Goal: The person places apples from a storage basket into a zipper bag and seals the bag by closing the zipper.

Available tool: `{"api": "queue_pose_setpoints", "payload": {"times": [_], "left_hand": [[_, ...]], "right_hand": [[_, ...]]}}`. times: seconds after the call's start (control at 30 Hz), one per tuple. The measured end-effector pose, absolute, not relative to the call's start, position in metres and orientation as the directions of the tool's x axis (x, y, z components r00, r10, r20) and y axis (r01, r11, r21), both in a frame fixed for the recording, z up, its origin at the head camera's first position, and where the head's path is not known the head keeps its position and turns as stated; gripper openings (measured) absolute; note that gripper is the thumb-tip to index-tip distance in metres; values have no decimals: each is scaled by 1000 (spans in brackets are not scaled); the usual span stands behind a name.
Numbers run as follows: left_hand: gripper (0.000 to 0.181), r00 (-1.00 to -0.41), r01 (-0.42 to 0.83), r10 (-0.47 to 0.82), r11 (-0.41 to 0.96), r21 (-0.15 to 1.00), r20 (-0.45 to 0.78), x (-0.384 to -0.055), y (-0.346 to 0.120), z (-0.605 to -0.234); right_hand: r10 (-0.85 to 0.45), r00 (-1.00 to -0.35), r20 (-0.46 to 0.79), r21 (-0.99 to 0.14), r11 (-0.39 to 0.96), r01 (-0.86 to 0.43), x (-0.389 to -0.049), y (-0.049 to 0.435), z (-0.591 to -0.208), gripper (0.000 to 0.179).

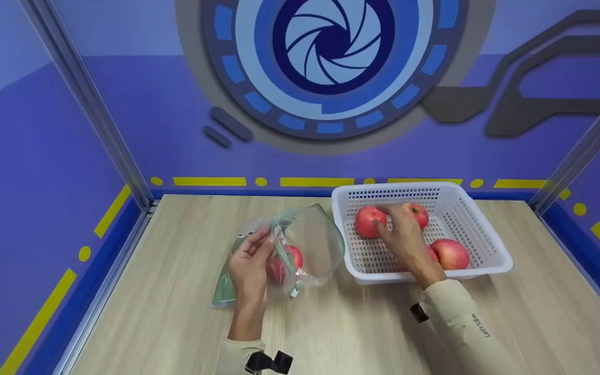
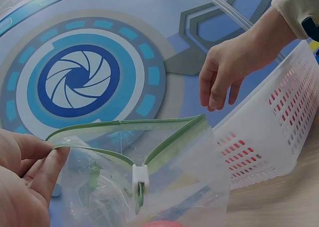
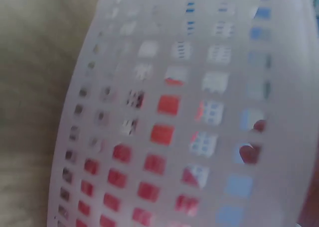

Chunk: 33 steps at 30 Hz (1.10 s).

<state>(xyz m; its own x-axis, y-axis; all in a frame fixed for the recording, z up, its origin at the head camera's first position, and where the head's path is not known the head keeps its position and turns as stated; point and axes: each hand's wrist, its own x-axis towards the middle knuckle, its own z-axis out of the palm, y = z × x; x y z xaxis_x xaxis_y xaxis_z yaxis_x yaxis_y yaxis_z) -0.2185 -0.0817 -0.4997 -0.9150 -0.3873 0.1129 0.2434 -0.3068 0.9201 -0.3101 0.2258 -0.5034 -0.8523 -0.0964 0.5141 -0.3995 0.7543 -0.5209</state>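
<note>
Hands: left [image 1: 248, 263] pinches bag [image 1: 315, 250], mouth [image 2: 172, 142] up | right [image 1: 404, 232] over apple [image 1: 367, 223] | basket [image 1: 474, 229] crosswise

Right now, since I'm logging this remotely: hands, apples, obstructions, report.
Left hand pinching clear bag, bagged apple showing through. Right hand at leftmost apple in white basket, grip unclear. Basket's left wall between that apple and bag.

Bagged apple [image 2: 163, 223] cut off by left-wrist view's lower edge

The head camera looks down over the right hand [image 1: 403, 235]. Wrist views share the plastic basket [image 2: 275, 162], the right's closer.
</note>
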Motion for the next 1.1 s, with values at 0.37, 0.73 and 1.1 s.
{"api": "queue_pose_setpoints", "payload": {"times": [0.37,0.73,1.1], "left_hand": [[23,-918,217,-386,-295,931,92,-220,-82,-500],[23,-915,215,-394,-293,932,87,-220,-82,-498],[24,-921,213,-378,-292,933,92,-219,-81,-499]], "right_hand": [[-93,-922,375,-566,765,-307,-330,232,-506,45],[-118,-942,314,-614,731,-297,-331,227,-489,48],[-107,-985,131,-834,525,-168,-344,237,-458,53]]}}
